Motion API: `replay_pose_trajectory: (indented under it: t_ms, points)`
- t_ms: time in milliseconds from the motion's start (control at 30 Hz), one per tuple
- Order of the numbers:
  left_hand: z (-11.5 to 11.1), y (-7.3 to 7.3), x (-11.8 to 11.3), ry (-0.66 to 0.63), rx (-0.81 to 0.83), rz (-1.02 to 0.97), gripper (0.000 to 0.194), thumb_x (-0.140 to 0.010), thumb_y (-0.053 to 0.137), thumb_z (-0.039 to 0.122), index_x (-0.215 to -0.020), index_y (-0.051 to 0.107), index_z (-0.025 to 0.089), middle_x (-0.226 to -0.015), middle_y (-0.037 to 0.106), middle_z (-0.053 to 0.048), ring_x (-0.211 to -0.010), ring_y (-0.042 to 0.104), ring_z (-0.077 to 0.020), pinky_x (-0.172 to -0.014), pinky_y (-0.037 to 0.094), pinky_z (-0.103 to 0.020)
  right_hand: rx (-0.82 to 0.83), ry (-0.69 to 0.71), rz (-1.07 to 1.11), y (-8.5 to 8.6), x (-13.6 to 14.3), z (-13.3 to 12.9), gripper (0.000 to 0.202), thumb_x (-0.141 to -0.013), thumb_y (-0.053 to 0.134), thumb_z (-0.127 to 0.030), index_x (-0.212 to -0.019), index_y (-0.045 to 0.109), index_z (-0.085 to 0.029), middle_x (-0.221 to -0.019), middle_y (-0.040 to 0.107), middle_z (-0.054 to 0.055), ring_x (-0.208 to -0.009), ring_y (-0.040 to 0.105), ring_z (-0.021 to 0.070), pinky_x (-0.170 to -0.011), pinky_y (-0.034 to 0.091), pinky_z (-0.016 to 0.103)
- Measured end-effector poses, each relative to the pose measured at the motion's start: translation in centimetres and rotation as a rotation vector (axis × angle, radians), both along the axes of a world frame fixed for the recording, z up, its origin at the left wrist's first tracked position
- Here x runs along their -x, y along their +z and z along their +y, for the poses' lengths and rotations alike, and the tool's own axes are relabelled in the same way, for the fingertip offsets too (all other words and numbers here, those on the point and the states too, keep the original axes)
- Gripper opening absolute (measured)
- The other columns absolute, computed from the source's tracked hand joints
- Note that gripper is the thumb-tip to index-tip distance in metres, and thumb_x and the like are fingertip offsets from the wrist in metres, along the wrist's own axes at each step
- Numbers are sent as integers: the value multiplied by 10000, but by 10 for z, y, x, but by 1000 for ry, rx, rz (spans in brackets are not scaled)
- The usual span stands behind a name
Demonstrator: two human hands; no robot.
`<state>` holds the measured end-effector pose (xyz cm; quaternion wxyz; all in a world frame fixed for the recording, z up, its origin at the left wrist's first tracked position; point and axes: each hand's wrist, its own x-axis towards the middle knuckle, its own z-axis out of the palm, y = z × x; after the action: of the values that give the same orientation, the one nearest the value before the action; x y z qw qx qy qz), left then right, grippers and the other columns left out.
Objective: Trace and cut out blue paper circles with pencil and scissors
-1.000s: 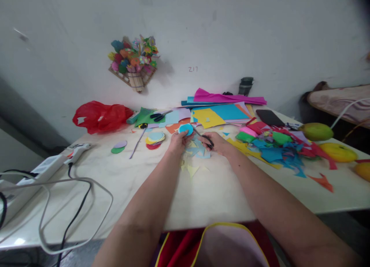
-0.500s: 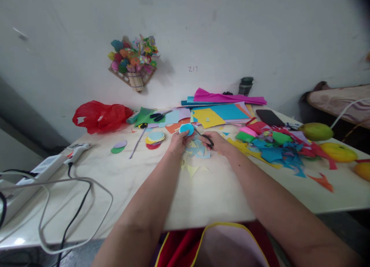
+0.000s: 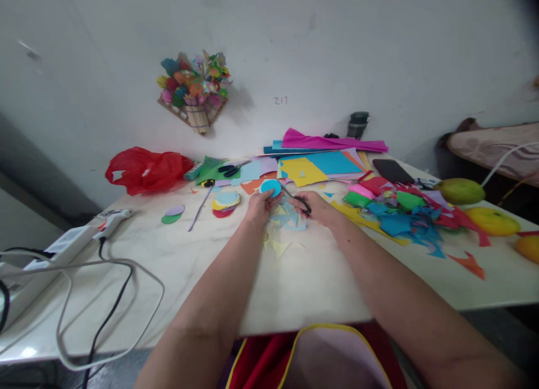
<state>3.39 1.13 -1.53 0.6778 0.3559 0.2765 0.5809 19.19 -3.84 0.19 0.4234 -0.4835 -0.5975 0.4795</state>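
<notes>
My left hand [image 3: 260,204] pinches a round blue paper disc [image 3: 270,188] above the table's middle. My right hand [image 3: 314,205] grips dark-handled scissors [image 3: 304,205], their blades pointing at the disc's right side; whether they touch its edge I cannot tell. Pale blue and yellow paper scraps [image 3: 280,246] lie on the table under both hands. Left of my left hand sits a pile of cut paper circles [image 3: 227,198] in pale blue, yellow and red. Farther left, a lilac circle [image 3: 175,210] overlaps a green circle [image 3: 170,218].
Coloured paper sheets [image 3: 337,163] and a second pair of scissors [image 3: 231,169] lie at the back. Bright scraps [image 3: 391,218], a phone [image 3: 392,171] and mangoes [image 3: 460,191] occupy the right. On the left are a red plastic bag [image 3: 148,169], a power strip [image 3: 63,248] and looping cables [image 3: 162,291].
The blue disc has shifted very slightly left in my left hand. My right hand and the scissors stay in nearly the same place.
</notes>
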Motion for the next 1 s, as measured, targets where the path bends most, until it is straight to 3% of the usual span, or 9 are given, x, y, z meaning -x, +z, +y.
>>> replay_pose_trajectory:
  t_ms: [267, 600, 1000]
  points:
    - [0, 0, 0, 11, -10, -26, 172, -653, 608, 94, -824, 605, 100, -787, 672, -81, -832, 651, -232, -769, 526, -338, 39, 8, 28, 5, 2, -4, 250, -592, 626, -331, -553, 430, -180, -444, 426, -51, -371, 337, 55, -369, 241, 213]
    - [-1, 1, -1, 40, 2, -25, 141, -660, 611, 96, -801, 606, 97, -785, 672, -86, -816, 654, -230, -768, 528, -337, 68, -8, 39, 3, 3, -2, 279, -598, 639, -365, -572, 435, -178, -450, 421, -51, -362, 345, 51, -354, 261, 200]
    - [-4, 3, 0, -11, -11, -11, 162, -660, 608, 84, -822, 600, 90, -790, 673, -90, -821, 652, -230, -756, 526, -324, 138, -7, 126, 2, 2, -2, 246, -593, 611, -375, -582, 467, -176, -444, 454, -43, -364, 388, 61, -359, 328, 192]
